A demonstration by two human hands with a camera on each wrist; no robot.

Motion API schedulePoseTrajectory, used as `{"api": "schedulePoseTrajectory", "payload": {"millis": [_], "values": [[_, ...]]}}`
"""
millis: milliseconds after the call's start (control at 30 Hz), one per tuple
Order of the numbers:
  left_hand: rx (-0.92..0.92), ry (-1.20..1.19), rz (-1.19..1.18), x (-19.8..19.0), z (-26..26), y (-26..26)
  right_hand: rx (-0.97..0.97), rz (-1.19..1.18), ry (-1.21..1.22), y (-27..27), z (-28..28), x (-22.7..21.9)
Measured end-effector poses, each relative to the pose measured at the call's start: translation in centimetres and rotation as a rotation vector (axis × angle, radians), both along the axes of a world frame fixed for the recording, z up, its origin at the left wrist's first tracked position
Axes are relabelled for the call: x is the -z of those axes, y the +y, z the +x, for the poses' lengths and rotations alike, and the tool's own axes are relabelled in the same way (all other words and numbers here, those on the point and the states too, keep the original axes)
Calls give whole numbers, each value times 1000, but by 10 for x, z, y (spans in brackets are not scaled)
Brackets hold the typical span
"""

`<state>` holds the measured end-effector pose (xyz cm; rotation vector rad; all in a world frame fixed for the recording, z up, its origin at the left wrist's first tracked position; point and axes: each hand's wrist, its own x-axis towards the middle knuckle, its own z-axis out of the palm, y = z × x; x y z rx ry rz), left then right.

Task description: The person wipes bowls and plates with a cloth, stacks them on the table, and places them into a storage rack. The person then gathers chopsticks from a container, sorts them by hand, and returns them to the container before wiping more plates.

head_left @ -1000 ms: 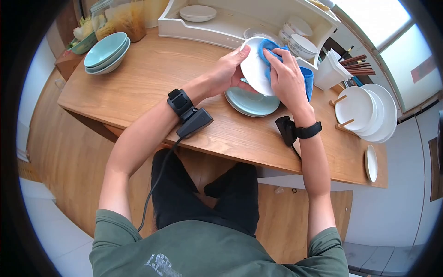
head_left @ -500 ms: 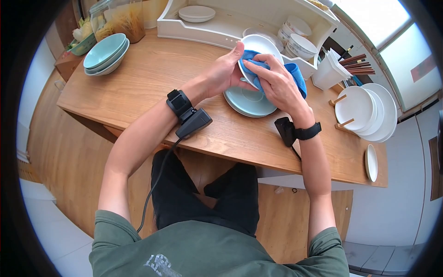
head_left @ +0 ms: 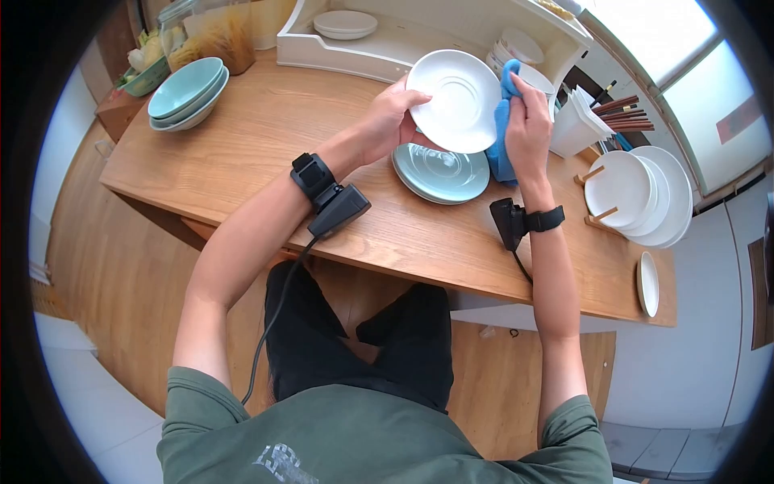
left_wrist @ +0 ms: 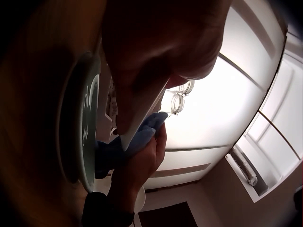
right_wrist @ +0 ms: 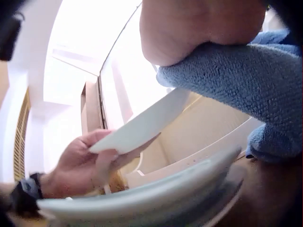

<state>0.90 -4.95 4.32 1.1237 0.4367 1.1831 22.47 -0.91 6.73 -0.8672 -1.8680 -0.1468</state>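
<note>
In the head view my left hand (head_left: 393,119) grips a white plate (head_left: 455,101) by its left rim, thumb on the upper face and fingers underneath. The plate is held above a stack of pale blue plates (head_left: 442,177) on the table. At the plate's right edge my right hand (head_left: 528,133) holds a bunched blue cloth (head_left: 501,137), which hangs down below the fingers. The right wrist view shows the cloth (right_wrist: 236,78) close up under the palm, beside the tilted plate (right_wrist: 142,125).
Pale blue bowls (head_left: 187,93) are stacked at the table's left. A white shelf (head_left: 347,60) with dishes stands behind. To the right are a chopstick holder (head_left: 578,125), white plates in a wooden rack (head_left: 621,194) and a small white dish (head_left: 647,284) near the edge.
The right hand and cloth have moved off the plate's face to its right edge. The plate has turned to show its upper face, which the cloth partly covered before.
</note>
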Motion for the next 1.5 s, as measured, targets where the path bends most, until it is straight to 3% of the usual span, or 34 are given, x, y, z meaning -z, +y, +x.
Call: {"api": "schedulePoseTrajectory", "payload": {"millis": [33, 167, 267, 400, 467, 600, 900, 967, 1100, 1200, 1367, 1500], "values": [[1, -27, -7, 1, -1, 1, -62, -51, 138, 1, 0, -1], [23, -136, -40, 6, 0, 5, -204, -166, 247, -8, -2, -6], [49, -183, -58, 7, 0, 3, -262, -152, 217, -10, -5, -7], [80, -143, -32, 4, 2, 1, -254, -129, 270, -7, -9, 0], [83, -72, 11, 3, 3, -2, -313, -317, 408, -7, -7, 1], [73, -14, -2, -1, 6, -6, -238, -296, 352, -4, -3, 2], [-196, 461, 190, 4, -3, 11, -282, -110, 120, -12, 0, -9], [-269, 637, 342, 7, -6, 14, -336, -113, 91, -16, -4, -9], [-237, 632, 244, 0, -3, 3, -351, -113, 69, -17, -8, -7], [-282, 513, 357, 3, 1, 3, -365, -113, 105, -18, -9, -9], [-345, 412, 198, 6, -1, 5, -303, -214, 192, -14, -8, -5], [-426, 298, 125, 4, -2, 7, -326, -130, 226, -6, -8, 1]]}}
